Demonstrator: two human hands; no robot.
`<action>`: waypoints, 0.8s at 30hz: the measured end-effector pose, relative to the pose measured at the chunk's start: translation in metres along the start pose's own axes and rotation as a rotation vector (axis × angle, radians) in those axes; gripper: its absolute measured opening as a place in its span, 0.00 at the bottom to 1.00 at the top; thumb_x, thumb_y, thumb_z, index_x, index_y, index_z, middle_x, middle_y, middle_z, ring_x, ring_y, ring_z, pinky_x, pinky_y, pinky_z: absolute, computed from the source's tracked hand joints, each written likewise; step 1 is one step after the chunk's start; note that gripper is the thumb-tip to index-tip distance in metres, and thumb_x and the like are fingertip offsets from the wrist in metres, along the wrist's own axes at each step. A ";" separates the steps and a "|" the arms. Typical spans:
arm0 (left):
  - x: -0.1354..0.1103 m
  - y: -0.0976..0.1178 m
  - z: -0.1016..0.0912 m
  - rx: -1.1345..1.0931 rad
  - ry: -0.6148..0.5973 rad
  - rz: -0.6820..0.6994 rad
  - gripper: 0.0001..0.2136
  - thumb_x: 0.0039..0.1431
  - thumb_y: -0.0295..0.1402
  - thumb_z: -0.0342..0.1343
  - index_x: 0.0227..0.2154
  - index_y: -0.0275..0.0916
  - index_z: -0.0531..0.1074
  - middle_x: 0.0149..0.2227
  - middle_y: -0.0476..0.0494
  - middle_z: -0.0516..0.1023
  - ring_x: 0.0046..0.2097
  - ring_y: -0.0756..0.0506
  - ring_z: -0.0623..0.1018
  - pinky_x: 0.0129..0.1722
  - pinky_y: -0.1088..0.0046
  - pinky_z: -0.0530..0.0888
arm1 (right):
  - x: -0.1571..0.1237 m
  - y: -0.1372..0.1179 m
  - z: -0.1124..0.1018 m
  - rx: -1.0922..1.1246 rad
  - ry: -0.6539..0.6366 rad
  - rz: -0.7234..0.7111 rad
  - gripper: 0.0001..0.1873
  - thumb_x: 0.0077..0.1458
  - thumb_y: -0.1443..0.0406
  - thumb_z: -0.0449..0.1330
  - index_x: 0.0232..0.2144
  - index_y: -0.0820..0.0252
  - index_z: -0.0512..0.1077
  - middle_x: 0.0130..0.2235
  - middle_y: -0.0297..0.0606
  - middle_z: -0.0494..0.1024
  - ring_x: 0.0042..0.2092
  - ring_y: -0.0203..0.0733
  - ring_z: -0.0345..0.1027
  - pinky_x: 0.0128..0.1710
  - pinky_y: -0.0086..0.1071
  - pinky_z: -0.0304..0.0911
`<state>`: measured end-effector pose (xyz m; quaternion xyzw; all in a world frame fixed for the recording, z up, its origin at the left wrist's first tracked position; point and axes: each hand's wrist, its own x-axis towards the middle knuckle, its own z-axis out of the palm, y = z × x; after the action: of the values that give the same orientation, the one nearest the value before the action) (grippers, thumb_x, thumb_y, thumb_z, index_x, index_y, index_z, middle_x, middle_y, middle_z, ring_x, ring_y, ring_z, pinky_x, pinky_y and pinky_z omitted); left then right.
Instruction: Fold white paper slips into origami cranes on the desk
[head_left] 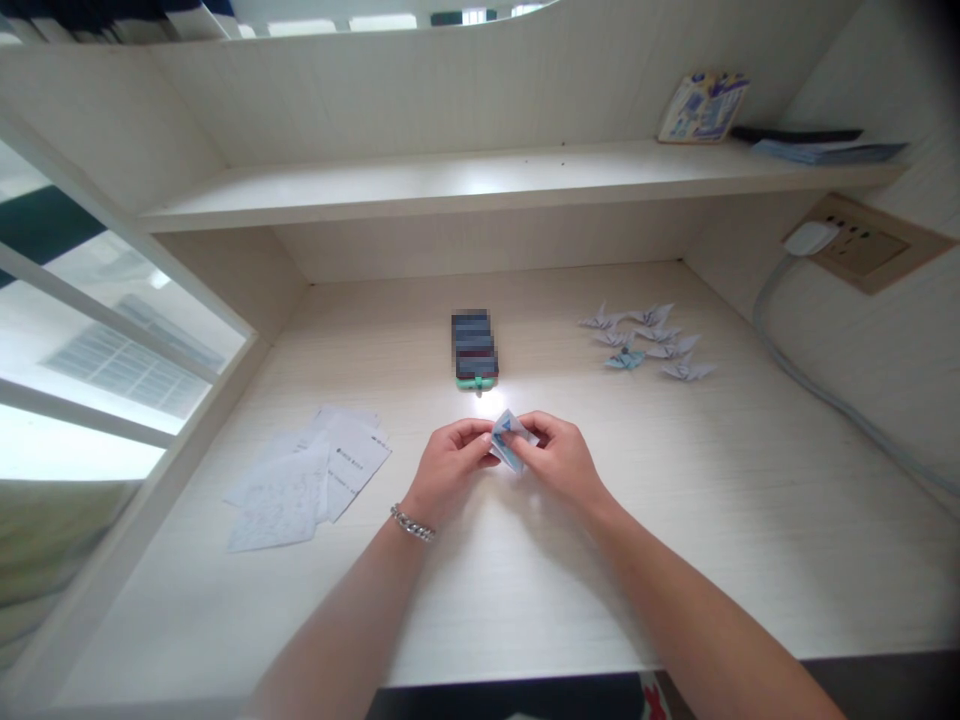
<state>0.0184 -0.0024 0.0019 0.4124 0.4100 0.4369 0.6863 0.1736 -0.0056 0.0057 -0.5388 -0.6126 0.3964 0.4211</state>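
Between my two hands, above the middle of the desk, is a small folded piece of paper (509,456), white with blue print. My left hand (455,460) pinches its left edge with thumb and fingers. On the other side my right hand (559,458) grips it, the thumb lying across its front. A chain bracelet (412,524) circles my left wrist. Several folded paper cranes (673,347) stand in a group at the back right, one of them a blue crane (625,359). Loose paper sheets (289,490), some with writing, lie overlapping at the left.
A phone (474,345) with a green lower edge lies beyond my hands. Above runs a shelf (420,185) holding a small printed packet (703,107) and flat items. A white plug (811,238) sits in the wall socket (874,243), its grey cable (806,378) trailing down the right side.
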 end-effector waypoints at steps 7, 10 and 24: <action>-0.001 -0.002 0.001 0.058 0.009 0.011 0.12 0.48 0.35 0.61 0.35 0.33 0.75 0.36 0.40 0.77 0.35 0.49 0.75 0.36 0.72 0.73 | -0.002 -0.002 0.001 -0.070 0.039 -0.025 0.06 0.48 0.65 0.57 0.28 0.61 0.73 0.27 0.34 0.75 0.30 0.36 0.66 0.29 0.27 0.59; -0.001 -0.002 0.002 0.034 0.041 -0.003 0.11 0.46 0.34 0.63 0.32 0.33 0.75 0.33 0.41 0.77 0.33 0.50 0.75 0.35 0.72 0.73 | -0.001 -0.001 -0.001 -0.048 0.006 -0.008 0.07 0.47 0.65 0.58 0.29 0.61 0.74 0.28 0.34 0.76 0.30 0.37 0.67 0.29 0.28 0.60; -0.001 0.002 -0.006 -0.006 0.033 -0.093 0.12 0.43 0.33 0.64 0.32 0.32 0.76 0.32 0.40 0.77 0.33 0.48 0.75 0.35 0.71 0.72 | 0.002 0.003 -0.004 -0.001 -0.128 -0.068 0.12 0.54 0.64 0.54 0.37 0.57 0.77 0.34 0.37 0.78 0.36 0.41 0.70 0.37 0.31 0.62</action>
<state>0.0125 -0.0014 0.0018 0.3836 0.4387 0.4127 0.7001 0.1785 -0.0031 0.0050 -0.4912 -0.6565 0.4152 0.3941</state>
